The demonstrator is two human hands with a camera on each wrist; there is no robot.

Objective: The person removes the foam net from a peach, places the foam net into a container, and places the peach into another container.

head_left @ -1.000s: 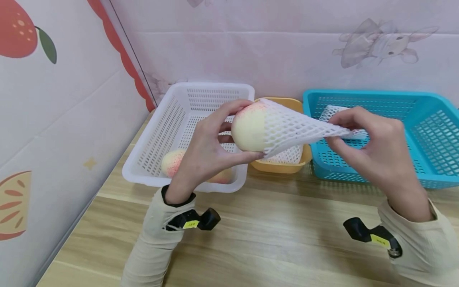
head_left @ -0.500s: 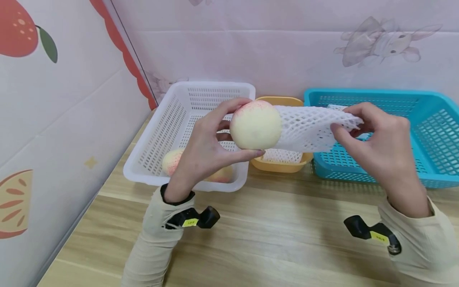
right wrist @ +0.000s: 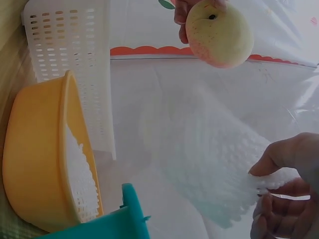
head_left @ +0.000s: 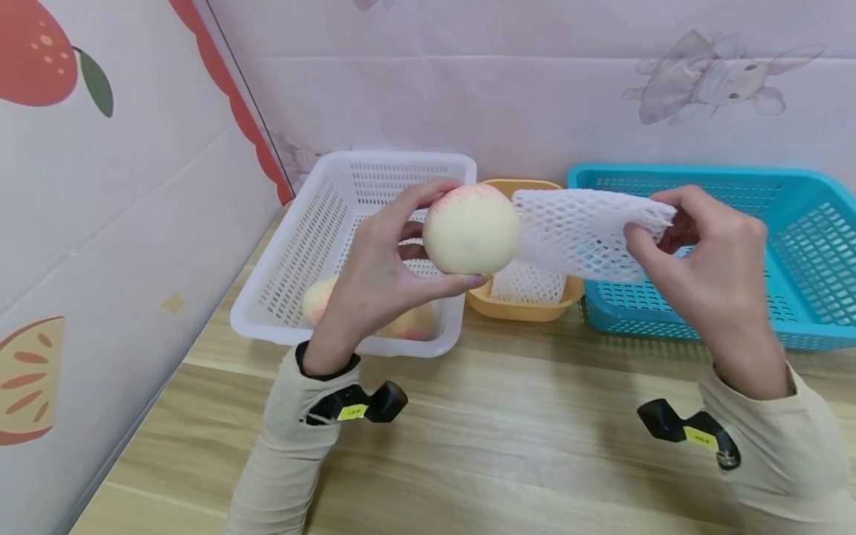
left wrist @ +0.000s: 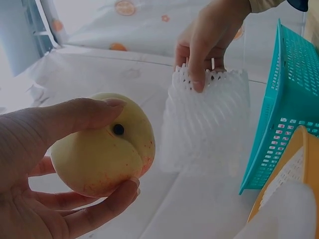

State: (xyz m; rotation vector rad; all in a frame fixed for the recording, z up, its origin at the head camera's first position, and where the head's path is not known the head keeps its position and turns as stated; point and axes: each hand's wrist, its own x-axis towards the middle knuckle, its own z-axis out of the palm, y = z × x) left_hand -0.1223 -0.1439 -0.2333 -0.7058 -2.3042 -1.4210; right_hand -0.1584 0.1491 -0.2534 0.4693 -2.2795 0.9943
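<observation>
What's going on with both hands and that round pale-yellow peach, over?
Left hand gripping round, red-blushed pale-yellow peach. Right hand pinching white foam-mesh sleeve. Peach outside sleeve, the two apart; nothing seen blocking between them.

In the head view, the left hand [head_left: 377, 279] partly hides two peaches [head_left: 416, 324] in the white basket [head_left: 287, 253], the turquoise basket [head_left: 812, 249] runs past the right edge, and the right wrist view blurs the foam net [right wrist: 214, 164].
</observation>
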